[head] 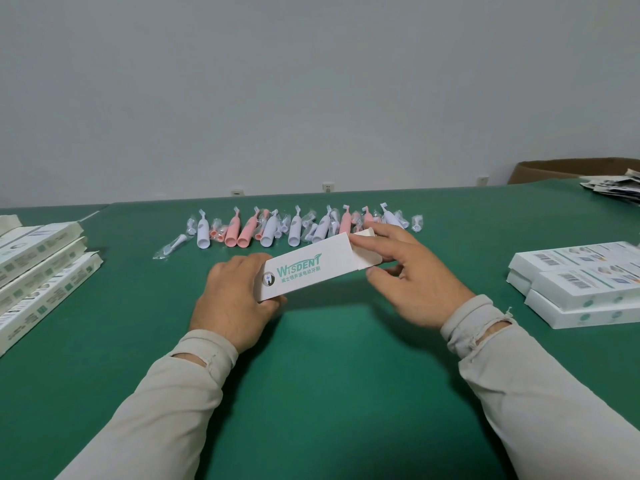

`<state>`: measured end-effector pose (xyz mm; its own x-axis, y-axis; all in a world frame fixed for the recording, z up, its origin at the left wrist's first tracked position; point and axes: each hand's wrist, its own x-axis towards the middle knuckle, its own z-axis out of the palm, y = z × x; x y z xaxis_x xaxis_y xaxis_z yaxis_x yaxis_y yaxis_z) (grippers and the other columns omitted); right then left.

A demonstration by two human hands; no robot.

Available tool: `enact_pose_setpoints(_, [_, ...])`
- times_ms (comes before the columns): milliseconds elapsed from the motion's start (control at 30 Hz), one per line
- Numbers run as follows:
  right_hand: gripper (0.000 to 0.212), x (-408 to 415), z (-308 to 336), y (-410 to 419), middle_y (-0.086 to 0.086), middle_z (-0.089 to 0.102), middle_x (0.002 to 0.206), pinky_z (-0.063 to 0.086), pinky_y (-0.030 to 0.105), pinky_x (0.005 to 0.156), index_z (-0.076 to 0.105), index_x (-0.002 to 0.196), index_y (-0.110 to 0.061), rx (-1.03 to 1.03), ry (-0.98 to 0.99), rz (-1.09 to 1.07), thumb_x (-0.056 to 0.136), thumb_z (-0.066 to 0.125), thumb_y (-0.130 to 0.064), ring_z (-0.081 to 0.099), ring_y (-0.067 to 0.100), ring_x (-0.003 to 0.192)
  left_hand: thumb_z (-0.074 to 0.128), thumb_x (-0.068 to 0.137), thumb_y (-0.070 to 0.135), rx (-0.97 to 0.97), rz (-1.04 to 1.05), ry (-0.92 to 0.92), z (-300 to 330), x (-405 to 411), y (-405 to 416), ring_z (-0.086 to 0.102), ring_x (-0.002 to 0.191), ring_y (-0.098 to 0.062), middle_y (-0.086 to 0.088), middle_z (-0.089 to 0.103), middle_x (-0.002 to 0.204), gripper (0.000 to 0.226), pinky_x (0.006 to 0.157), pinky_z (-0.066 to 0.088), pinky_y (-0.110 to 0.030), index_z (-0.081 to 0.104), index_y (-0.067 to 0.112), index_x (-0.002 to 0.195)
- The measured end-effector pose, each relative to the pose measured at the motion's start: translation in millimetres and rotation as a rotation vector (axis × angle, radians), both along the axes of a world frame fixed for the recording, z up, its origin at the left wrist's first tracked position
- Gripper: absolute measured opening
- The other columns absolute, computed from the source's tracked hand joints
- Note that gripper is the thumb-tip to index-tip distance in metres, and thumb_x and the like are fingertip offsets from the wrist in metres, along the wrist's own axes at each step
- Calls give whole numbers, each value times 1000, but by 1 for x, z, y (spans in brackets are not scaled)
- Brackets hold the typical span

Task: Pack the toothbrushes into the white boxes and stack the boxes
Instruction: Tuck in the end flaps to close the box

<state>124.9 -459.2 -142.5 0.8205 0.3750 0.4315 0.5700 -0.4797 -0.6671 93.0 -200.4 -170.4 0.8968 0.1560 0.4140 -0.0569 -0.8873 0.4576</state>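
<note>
- The left hand point(231, 299) holds one end of a white box point(313, 268). Its fingers curl round that end.
- The right hand point(412, 278) holds the other end of the box. Its fingers press on the open flap point(363, 235) on top, and the thumb sits under the box.
- The box is up in the air, just above the middle of the green table point(311, 375). It tilts, with the right end higher.
- The box has green letters on its side.
- A row of toothbrushes point(294, 226) lies near the far edge of the table, behind the box. Some are pink and some are white. Small brush heads in clear bags lie between them.
- One bagged brush head point(172, 244) lies at the left end of the row, a bit nearer.
- Flat boxes point(41, 268) lie at the left edge of the table, one beside the other.
- A stack of boxes point(581, 285) sits at the right edge of the table.
- A pile of papers point(616, 187) lies at the far right corner.
- A brown carton point(568, 169) stands behind that corner.
- Both arms wear pale sleeves point(166, 410).
</note>
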Motion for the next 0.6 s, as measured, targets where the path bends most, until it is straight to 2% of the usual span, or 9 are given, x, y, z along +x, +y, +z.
enact_pose_setpoints(100, [45, 0, 0, 1, -21, 36, 145, 37, 12, 98, 55, 126, -53, 10, -19, -14, 96, 57, -18, 36, 1, 136, 75, 81, 35, 4, -2, -3, 0, 0, 0, 38, 116, -20, 10, 54, 121, 53, 91, 44, -43, 52, 36, 128])
enact_pose_setpoints(200, [36, -1, 0, 2, -19, 41, 141, 38, 19, 103, 61, 126, -45, 23, -39, -59, 96, 60, -25, 43, 6, 130, 75, 81, 34, 14, -6, -6, 1, 0, 0, 39, 116, -21, 9, 55, 122, 53, 93, 44, -43, 52, 36, 128])
enact_pose_setpoints(367, [29, -3, 0, 4, -17, 51, 134, 33, -3, 88, 68, 118, -40, 81, -67, -100, 93, 66, -26, 48, 0, 121, 76, 81, 34, 26, -28, -20, 0, 0, -1, 40, 114, -20, 10, 56, 118, 50, 92, 43, -42, 53, 35, 125])
enact_pose_setpoints(467, [27, -3, 1, 6, -16, 52, 132, 30, -5, 89, 70, 115, -39, 100, -60, -107, 92, 67, -24, 48, -3, 120, 77, 79, 34, 24, -35, -22, 0, 0, -1, 42, 116, -21, 9, 57, 119, 51, 95, 42, -42, 55, 34, 125])
enact_pose_setpoints(600, [26, -5, 0, 8, -18, 51, 128, 28, -6, 89, 69, 113, -41, 134, -65, -96, 93, 66, -24, 43, -19, 114, 76, 79, 34, 16, -38, -21, -1, 1, -1, 44, 115, -22, 10, 57, 117, 49, 95, 43, -42, 55, 36, 123])
